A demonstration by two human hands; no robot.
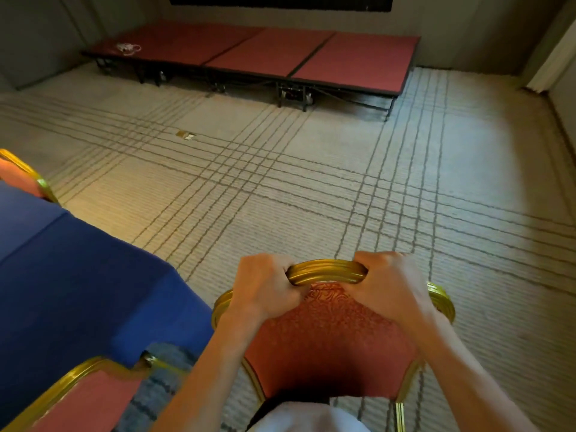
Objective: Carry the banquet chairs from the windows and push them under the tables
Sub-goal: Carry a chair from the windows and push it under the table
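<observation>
Left hand (265,286) and right hand (391,283) both curl round chair top rail (325,271); advise even grip, turning toward blue-clothed table (78,275) left of the left hand.

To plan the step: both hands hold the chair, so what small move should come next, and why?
Probably swing the chair left, toward the table: the left hand and right hand grip its top rail, and the table lies at its left.

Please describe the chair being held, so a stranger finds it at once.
Find the blue-clothed table at the left. Right of its corner is a red chair with gold frame. Unlike the two chairs at the table, its top rail is gripped by the left hand and right hand.
</observation>
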